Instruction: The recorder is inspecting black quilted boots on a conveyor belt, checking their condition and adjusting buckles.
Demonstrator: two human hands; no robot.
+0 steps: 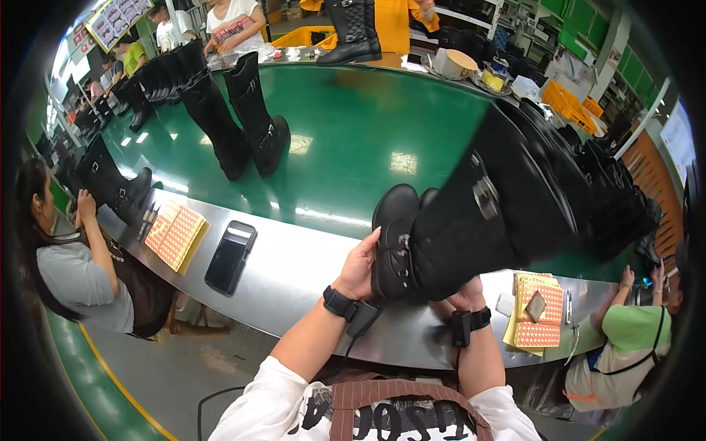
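Head view: one tall black boot point(463, 231), with metal buckles, held above the near tabletop point(294, 261); toe to the left, shaft rising toward the far right, its upper part blurred.

Left hand point(356, 270): at the left side of the boot's foot; thumb laid against it below the toe, other fingers hidden by the boot; foot gripped between them.

Right hand point(468, 294): under the near side of the shaft, right of the heel; fingers largely covered by the boot, so whether they are closed cannot be told.

Second black toe point(429, 196): just beyond the held foot, mostly hidden.

Left on the tabletop: black phone point(230, 257); red-and-yellow sticker sheets point(175, 235), farther left.

Right on the tabletop: stack of similar sheets point(540, 331), a small dark piece point(535, 307) on top.

Far left, on the green surface point(346, 125): two tall black boots, upright point(257, 110), side by side.
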